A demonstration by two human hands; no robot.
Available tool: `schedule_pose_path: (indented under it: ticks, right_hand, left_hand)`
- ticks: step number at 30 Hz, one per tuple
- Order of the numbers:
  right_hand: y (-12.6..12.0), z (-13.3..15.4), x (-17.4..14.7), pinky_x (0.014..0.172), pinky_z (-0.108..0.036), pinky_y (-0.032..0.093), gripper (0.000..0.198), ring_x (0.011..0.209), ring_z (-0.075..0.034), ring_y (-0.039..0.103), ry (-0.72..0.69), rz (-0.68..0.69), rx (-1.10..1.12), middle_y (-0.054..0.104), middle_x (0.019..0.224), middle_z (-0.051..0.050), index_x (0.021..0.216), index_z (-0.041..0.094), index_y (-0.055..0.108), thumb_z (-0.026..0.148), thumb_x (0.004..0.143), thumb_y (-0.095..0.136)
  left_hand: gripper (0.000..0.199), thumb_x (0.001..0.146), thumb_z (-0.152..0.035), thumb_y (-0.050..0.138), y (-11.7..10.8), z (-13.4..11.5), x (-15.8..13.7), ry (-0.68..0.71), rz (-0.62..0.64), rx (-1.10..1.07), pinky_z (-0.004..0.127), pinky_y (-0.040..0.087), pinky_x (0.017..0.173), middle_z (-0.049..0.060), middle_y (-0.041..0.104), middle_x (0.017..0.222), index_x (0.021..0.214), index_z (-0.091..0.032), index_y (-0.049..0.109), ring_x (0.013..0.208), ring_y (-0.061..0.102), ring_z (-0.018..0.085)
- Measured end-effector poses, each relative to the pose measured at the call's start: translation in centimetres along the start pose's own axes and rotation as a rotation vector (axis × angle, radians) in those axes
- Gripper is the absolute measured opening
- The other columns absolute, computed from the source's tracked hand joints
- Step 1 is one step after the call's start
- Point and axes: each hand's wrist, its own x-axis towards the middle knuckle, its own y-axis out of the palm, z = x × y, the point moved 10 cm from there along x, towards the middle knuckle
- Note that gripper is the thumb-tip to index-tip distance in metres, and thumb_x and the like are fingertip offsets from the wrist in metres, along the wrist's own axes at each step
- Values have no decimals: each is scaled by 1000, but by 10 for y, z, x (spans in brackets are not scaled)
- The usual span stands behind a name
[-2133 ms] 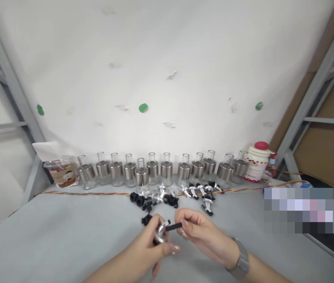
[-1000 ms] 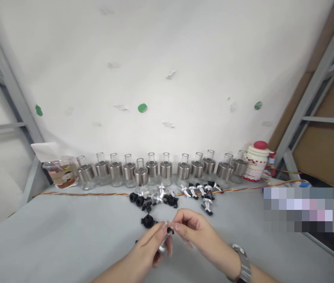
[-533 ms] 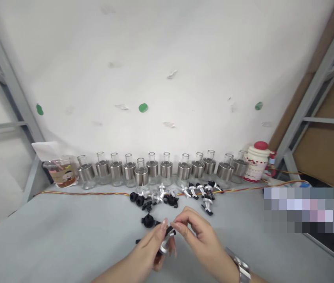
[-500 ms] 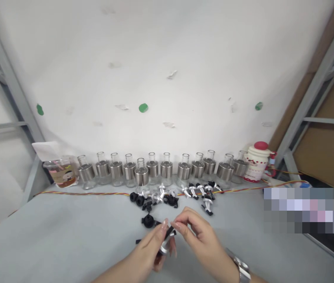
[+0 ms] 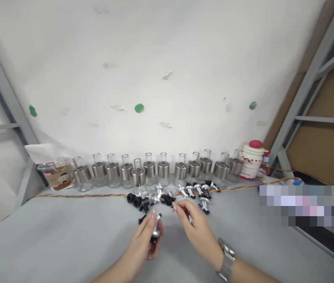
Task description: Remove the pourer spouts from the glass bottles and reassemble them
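My left hand [image 5: 150, 236] is closed around a silver-and-black bottle pourer [image 5: 156, 232], which its fingers partly cover. My right hand [image 5: 190, 217] is held apart from it, thumb and fingertips pinched together. Whether anything lies in that pinch I cannot make out. Just beyond its fingertips is a black pourer part [image 5: 169, 199]. A black stopper [image 5: 144, 207] with ribs lies beyond my left hand, near two round black caps [image 5: 133, 199]. To the right lie several silver pourers with black tips, the nearest pourer [image 5: 204, 204] beyond my right hand.
Several glass bottles with steel collars, one a bottle [image 5: 139, 176] at mid-row, stand along the white wall. A twisted red-yellow wire [image 5: 81, 195] crosses the grey table [image 5: 66, 236]. A plastic container [image 5: 56, 175] stands left, a cream-and-red cup [image 5: 251, 161] right.
My right hand has come away from the pourer and moved up towards the loose black parts. My left hand, still holding the pourer, has shifted left. The view has turned slightly.
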Motion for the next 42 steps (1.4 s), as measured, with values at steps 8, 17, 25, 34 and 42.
schedule_pose_path:
  ticks: [8, 17, 25, 34, 42]
  right_hand:
    - [59, 61, -61, 52, -19, 37, 17, 59, -11, 53, -433, 836, -327, 59, 82, 0, 85, 22, 62, 34, 75, 59]
    - [60, 18, -43, 66, -22, 41, 17, 74, -14, 55, -174, 745, -363, 58, 87, -2, 84, 19, 60, 13, 70, 55]
    - [45, -22, -9, 50, -23, 44, 7, 52, -11, 55, 205, 461, 297, 53, 65, 2, 83, 19, 42, 25, 81, 43]
    - [25, 40, -21, 70, -30, 45, 15, 77, -16, 52, -400, 233, -283, 54, 82, -6, 86, 16, 50, 8, 82, 38]
    - [25, 64, -31, 64, -30, 46, 26, 72, -17, 52, -720, 174, -647, 56, 76, -8, 81, 13, 56, 12, 88, 31]
  left_hand:
    - [45, 61, -63, 55, -19, -24, -2, 2, -89, -177, 16, 18, 38, -6, 49, 53, 68, -19, 52, 38, 40, 5]
    - [45, 63, -64, 52, -15, -17, 2, 13, -72, -161, 15, 16, 36, -7, 48, 51, 67, -19, 49, 35, 37, 4]
    - [49, 65, -68, 43, -2, -16, -4, 6, 34, 60, 16, 15, 33, -8, 44, 49, 64, -19, 47, 33, 34, 4]
    - [40, 69, -54, 55, 23, -19, -11, 121, 243, 77, 16, 16, 30, -10, 39, 44, 59, -18, 42, 31, 31, 2]
    - [44, 60, -58, 60, 21, -19, -10, 40, 208, 46, 19, 11, 31, -10, 36, 40, 57, -15, 51, 28, 28, 2]
